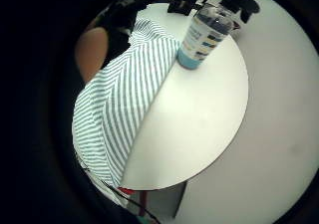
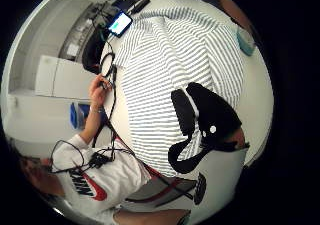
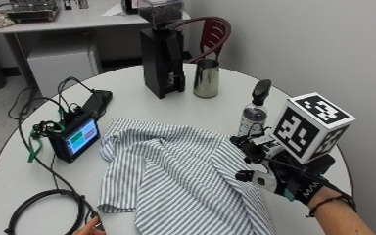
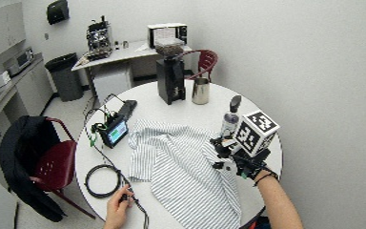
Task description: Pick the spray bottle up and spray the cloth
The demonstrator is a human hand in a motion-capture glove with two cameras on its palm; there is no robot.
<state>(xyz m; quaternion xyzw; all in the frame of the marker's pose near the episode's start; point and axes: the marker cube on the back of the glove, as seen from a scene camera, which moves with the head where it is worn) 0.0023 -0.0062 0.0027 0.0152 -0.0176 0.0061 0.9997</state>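
A clear spray bottle (image 3: 254, 113) with a black trigger head and a blue base stands upright on the round white table (image 3: 142, 105), at the right side. A striped grey-and-white cloth (image 3: 175, 176) lies crumpled across the middle of the table, its right edge close to the bottle. My gloved right hand (image 3: 282, 182) hovers over that edge, a short way in front of the bottle and apart from it. In the thumb side palm view its black fingers (image 2: 205, 114) hang relaxed over the cloth (image 2: 170, 60) and hold nothing. The little finger side palm view shows the bottle (image 1: 204, 35) beside the cloth (image 1: 124, 109).
A black coffee grinder (image 3: 162, 54) and a steel cup (image 3: 205, 78) stand at the back of the table. A small screen device (image 3: 77, 137) with coiled cables (image 3: 44, 205) lies at the left, where the bare left hand (image 4: 121, 200) holds a cable. A wall is close on the right.
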